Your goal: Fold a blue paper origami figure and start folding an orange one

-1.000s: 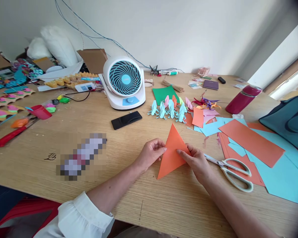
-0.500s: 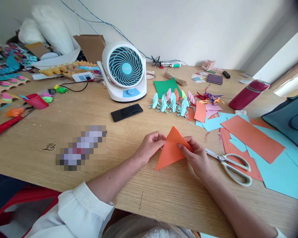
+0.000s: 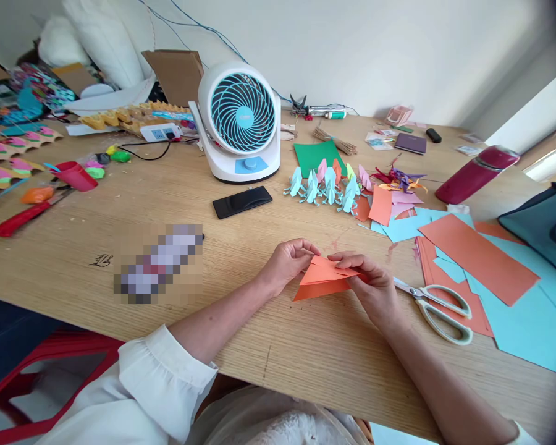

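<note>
An orange sheet of folded paper (image 3: pixel 323 282) is held between both hands just over the table. My left hand (image 3: pixel 291 266) pinches its upper left edge with thumb and fingertips. My right hand (image 3: pixel 368 281) grips the right side, fingers on top and thumb beneath. Layers of the paper stand apart, with a flap lifted above the lower triangle. To the right of my right hand lie white-handled scissors (image 3: pixel 438 309), blades pointing toward it. Several folded paper figures (image 3: pixel 330 185), mostly light blue, stand in rows beyond the hands.
Orange sheets (image 3: pixel 479 258) and light blue sheets (image 3: pixel 532 330) overlap at the right, near a maroon flask (image 3: pixel 477 175). A white fan (image 3: pixel 241 123) stands at the back, with a black phone (image 3: pixel 242 202) before it. A red-handled tool (image 3: pixel 22 219) lies far left.
The orange paper has gone from a flat-facing triangle to a tilted, partly opened fold. My right fingers have moved over its top. The whole view has shifted slightly.
</note>
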### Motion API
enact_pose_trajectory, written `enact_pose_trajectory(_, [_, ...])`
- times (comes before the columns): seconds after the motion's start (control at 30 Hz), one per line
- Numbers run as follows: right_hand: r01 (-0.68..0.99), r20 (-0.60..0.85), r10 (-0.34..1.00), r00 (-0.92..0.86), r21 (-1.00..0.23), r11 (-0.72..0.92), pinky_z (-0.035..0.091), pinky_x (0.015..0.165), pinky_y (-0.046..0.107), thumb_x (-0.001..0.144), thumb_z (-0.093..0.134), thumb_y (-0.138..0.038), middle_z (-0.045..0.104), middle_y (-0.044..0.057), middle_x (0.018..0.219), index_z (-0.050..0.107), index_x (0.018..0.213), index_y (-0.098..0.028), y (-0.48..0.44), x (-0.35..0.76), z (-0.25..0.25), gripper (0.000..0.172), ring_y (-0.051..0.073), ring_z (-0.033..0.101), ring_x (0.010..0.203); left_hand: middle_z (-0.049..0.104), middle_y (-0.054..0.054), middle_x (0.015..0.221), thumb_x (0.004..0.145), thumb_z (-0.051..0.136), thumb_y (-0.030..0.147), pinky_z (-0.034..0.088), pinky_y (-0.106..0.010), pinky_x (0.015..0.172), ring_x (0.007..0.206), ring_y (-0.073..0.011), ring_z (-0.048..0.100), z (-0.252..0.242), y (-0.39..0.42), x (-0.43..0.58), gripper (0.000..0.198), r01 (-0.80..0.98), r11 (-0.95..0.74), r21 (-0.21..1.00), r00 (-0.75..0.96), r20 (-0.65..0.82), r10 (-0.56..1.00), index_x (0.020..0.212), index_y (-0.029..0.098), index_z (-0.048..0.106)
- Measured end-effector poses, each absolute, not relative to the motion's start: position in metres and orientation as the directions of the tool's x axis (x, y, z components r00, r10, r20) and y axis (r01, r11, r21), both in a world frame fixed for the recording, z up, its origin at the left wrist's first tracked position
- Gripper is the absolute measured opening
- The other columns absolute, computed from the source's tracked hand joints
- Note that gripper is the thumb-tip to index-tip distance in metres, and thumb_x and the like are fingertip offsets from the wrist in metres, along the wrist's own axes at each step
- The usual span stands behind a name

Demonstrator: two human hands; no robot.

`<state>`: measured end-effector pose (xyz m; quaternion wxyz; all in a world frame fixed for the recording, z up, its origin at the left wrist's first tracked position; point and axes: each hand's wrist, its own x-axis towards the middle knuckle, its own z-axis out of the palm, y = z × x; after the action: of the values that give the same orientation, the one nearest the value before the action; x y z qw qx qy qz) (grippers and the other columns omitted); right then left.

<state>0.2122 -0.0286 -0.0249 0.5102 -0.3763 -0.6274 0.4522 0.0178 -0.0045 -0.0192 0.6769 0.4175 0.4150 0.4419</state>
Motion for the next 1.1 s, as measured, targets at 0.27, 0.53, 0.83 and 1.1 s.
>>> enact_pose_trajectory(0.27, [0.138,0.353,0.871,-0.340,-0.898,0.418,0.049,0.087,0.034,0.092,0.060,-0.019,0.070,0.007,0.117,0.076,0.092,-0.028,-0.028,0.221,-0.023,0.018,0.023,0.062,0.112,0.069,-0.001,0.071,0.083,0.064,0.024,0.047,-0.019,0.054,0.056,-0.0092,0.062,-0.019,-0.004,0.017,0.011,-0.144,0.404,0.903,0.290,-0.352,0.890,0.081,0.014,0.068])
enact_pose_trajectory(0.53, [0.259,0.429,0.802,-0.416,-0.790,0.556,0.048,0.089,0.034,0.088,0.056,-0.006,0.066,0.005,0.120,0.074,0.097,-0.029,-0.023,0.228,-0.027,0.031,0.020,0.063,0.109,0.070,-0.002,0.075,0.081,0.069,0.026,0.050,-0.020,0.058,0.061,-0.0098,0.065,-0.014,-0.003,0.015,0.011,-0.196,0.481,0.855,0.341,-0.400,0.851,0.082,0.015,0.068])
enact_pose_trajectory(0.83, [0.274,0.454,0.788,-0.417,-0.763,0.585,0.050,0.089,0.035,0.088,0.057,-0.010,0.066,0.005,0.118,0.074,0.097,-0.030,-0.018,0.228,-0.032,0.027,0.021,0.063,0.108,0.073,-0.004,0.082,0.065,0.087,0.036,0.053,-0.025,0.063,0.070,-0.0139,0.067,-0.018,-0.003,0.013,0.037,-0.213,0.428,0.878,0.365,-0.334,0.869,0.087,0.014,0.068])
enact_pose_trajectory(1.1, [0.066,0.142,0.982,-0.125,-0.986,0.151,0.057,0.075,0.031,0.089,0.065,-0.040,0.067,0.006,0.114,0.060,0.122,-0.027,-0.019,0.221,-0.030,0.036,0.016,0.067,0.085,0.072,-0.002,0.079,0.071,0.083,0.027,0.054,-0.023,0.061,0.065,-0.0107,0.066,-0.019,0.004,0.011,0.027,-0.391,0.356,0.849,0.197,-0.300,0.933,0.086,0.014,0.065])
